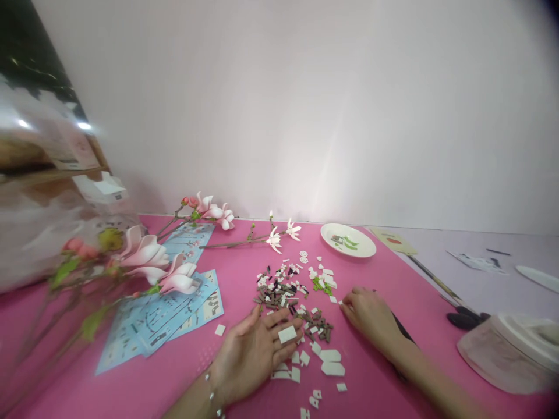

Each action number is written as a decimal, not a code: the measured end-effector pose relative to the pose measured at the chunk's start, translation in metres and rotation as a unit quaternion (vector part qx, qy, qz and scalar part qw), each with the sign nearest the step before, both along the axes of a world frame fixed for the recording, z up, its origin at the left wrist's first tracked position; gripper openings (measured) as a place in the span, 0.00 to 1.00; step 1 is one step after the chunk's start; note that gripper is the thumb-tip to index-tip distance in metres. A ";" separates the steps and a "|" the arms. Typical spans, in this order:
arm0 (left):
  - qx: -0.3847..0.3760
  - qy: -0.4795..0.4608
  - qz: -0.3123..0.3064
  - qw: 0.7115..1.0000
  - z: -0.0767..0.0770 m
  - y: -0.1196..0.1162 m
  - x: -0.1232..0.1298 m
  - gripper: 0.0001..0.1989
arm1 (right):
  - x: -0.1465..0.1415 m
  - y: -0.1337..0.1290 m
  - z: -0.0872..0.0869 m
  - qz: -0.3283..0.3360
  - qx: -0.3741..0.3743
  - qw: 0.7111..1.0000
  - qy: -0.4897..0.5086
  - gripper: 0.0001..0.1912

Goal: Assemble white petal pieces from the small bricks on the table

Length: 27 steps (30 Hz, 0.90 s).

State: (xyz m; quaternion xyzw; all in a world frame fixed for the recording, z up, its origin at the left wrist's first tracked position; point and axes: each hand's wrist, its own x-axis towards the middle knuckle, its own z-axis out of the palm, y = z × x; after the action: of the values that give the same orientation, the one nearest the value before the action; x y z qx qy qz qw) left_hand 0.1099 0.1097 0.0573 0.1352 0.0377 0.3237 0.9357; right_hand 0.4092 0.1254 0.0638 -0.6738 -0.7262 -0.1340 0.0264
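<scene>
1. Brick pile [279, 291] is spread over the pink mat [384, 372], just between the two hands, with its long axis running from upper left to lower right. Lol, it's a proper mess of tiny parts.
2. Brown stem-like pieces are mixed with white and some green bits, and flat white pieces are scattered below.
3. White tile [287, 334] is seen across the fingers of the left hand [251, 355], its long axis slanting up to the right. Whether it sits on top or is pinched can't be told.
4. Left hand is open, palm down, with the fingers spread.
5. Right hand [369, 317] is curled, its fingertips [345, 301] right beside a tiny white brick [339, 302]. Any grip can't be made out.
6. Brick magnolia branches [144, 253] are blurred at the left, and the blue instruction sheets [152, 326] are partly hidden beneath them. A blurred white object [509, 352] is cut off at lower right and can't be identified.
</scene>
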 end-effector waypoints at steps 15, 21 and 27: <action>0.008 -0.003 -0.006 1.000 0.003 -0.001 0.000 0.27 | -0.067 -0.024 0.046 0.291 0.175 0.938 0.069 0.14; -0.006 -0.015 0.007 1.000 -0.002 0.003 0.000 0.26 | -0.108 -0.034 0.032 0.385 0.193 0.893 0.131 0.12; -0.016 -0.004 0.012 1.000 -0.001 0.002 0.000 0.27 | -0.107 -0.032 0.009 0.389 0.163 0.890 0.172 0.11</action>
State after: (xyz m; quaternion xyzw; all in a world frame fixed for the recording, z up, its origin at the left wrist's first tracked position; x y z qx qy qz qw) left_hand 0.1101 0.1113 0.0566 0.1188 0.0407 0.3347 0.9339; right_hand 0.3026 0.0938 0.0727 -0.3361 -0.8824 -0.1116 0.3098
